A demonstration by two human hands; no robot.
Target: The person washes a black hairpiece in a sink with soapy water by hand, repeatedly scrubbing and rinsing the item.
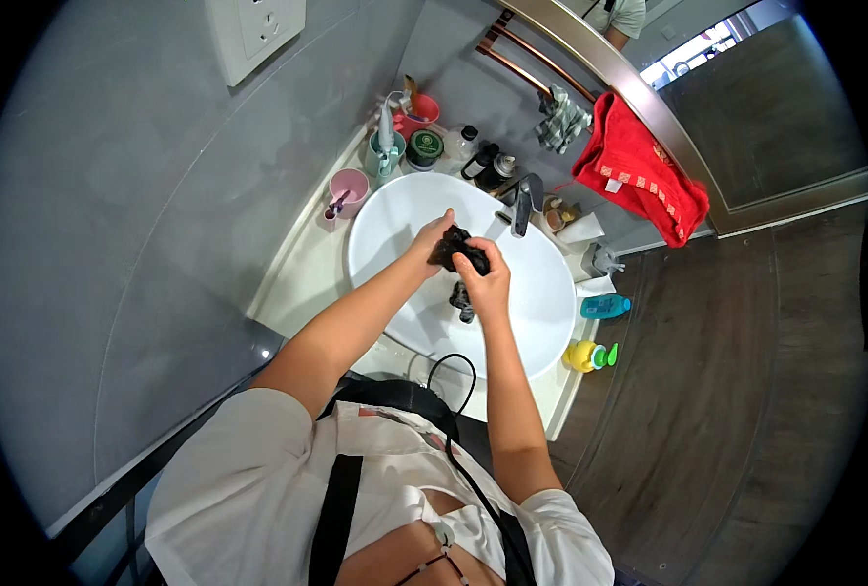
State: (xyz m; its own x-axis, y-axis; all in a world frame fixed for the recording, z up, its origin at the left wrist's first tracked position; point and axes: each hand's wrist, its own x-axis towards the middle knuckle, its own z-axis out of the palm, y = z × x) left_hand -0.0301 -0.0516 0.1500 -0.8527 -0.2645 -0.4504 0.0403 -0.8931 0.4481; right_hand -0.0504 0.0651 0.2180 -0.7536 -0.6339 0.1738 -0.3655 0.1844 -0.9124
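Over the white oval washbasin [380,220], a small bunched black cloth [461,251], wet-looking, is between my two hands. My left hand [428,240] has it against the palm side, thumb pointing up and away; the fingers are mostly hidden behind the cloth. From the right, my right hand [487,277] closes its fingers and thumb on the same cloth. Just below, a second crumpled dark piece [462,302] with greyish patches lies in the bottom of the basin; its kind is unclear. The dark grey faucet [524,203] stands at the basin's far right, apart from my hands.
A pink cup [350,190], a teal cup [385,152], a green-lidded jar [424,148] and dark bottles [493,168] line the back. Along the right edge are a blue bottle [605,307] and a yellow pump bottle [584,355]. A red towel [639,171] hangs above.
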